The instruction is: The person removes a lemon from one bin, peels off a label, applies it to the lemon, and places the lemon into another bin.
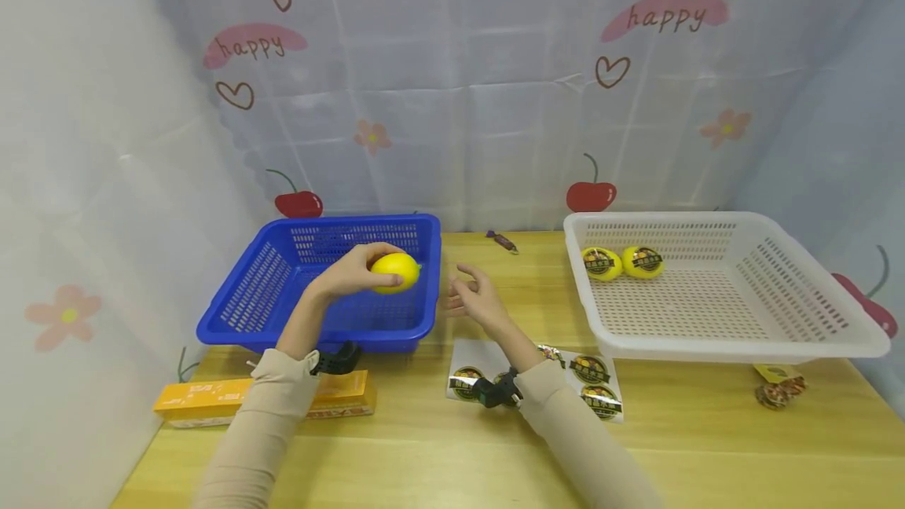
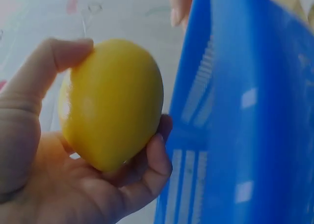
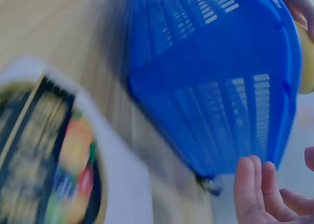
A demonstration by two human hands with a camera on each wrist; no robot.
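Note:
My left hand grips a smooth yellow lemon over the blue basket. In the left wrist view, thumb and fingers wrap the lemon from opposite sides, and no label shows on its visible side. My right hand is beside the basket's right wall, fingers loosely bent and holding nothing. Below that wrist lies a sheet of round stickers, dark with fruit pictures, partly hidden by the forearm. In the right wrist view, a blurred sticker shows up close.
The white basket at right holds two yellow lemons bearing dark stickers. An orange box lies in front of the blue basket. A wrapped candy sits at the back, and small wrapped items lie before the white basket.

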